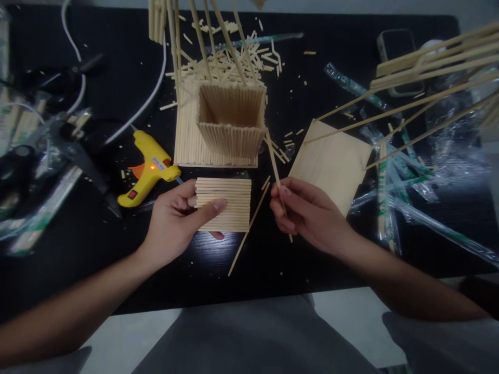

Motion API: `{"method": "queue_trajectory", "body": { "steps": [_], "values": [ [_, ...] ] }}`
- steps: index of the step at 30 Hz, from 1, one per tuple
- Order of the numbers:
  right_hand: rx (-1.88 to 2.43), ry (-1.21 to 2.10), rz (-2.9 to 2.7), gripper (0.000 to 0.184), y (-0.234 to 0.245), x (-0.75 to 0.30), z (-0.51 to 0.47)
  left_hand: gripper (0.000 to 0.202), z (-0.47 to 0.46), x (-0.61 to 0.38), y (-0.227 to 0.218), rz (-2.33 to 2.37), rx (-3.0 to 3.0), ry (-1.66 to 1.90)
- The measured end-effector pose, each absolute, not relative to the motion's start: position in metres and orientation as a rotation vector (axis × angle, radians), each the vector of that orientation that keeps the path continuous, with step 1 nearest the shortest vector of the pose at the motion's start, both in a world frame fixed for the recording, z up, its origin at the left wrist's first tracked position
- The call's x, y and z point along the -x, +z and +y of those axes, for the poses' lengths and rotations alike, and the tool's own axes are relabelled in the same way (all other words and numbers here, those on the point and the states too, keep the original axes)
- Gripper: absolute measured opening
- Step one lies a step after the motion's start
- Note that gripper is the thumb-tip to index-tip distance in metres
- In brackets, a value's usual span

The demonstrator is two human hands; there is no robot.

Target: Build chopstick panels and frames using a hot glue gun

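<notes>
My left hand [177, 218] grips a small flat panel of wooden sticks [234, 210] laid side by side, thumb on top and fingers beneath. Pinched in my right hand [300, 208] is a long thin wooden stick [274, 158], slanting from upper left to lower right. Between the two hands another loose stick [241, 249] lies on the dark table. Just beyond the panel stands an open-topped box made of sticks [232, 137], on a flat base of sticks [187, 140]. A yellow glue gun [150, 169] with a glowing light rests to the left of my left hand.
Many short stick pieces [249, 57] are heaped behind the box. A wooden board [333, 161] and long stick frames [429, 62] are at right, near plastic wrappers [417, 171] and a phone [399, 49]. Left are a white cable [150, 104] and a dark clamp-like tool [83, 156].
</notes>
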State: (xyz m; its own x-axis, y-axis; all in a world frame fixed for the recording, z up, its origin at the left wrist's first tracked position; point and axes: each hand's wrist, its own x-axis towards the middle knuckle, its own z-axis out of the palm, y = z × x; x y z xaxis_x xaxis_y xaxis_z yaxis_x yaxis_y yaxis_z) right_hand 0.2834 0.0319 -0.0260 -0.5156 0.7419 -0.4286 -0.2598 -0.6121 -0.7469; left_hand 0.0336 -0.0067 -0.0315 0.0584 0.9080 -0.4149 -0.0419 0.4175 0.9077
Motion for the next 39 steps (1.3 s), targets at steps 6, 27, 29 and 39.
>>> {"method": "queue_trajectory", "body": {
  "steps": [6, 27, 29, 39],
  "values": [
    [1.059, 2.132, -0.791, 0.034, -0.027, -0.283, 0.031, 0.024, -0.007, -0.034, -0.030, 1.265, -0.863, 0.892],
    [1.217, 1.554, -1.451, 0.029, -0.025, -0.287, 0.017, 0.031, -0.007, -0.035, -0.032, 1.278, -0.859, 0.902],
    [1.209, 1.554, -1.486, 0.030, -0.025, -0.288, 0.017, 0.031, -0.007, -0.035, -0.032, 1.268, -0.852, 0.916],
    [1.158, 1.620, -1.458, 0.030, -0.025, -0.288, 0.019, 0.028, -0.006, -0.035, -0.033, 1.250, -0.857, 0.920]
  ]
}}
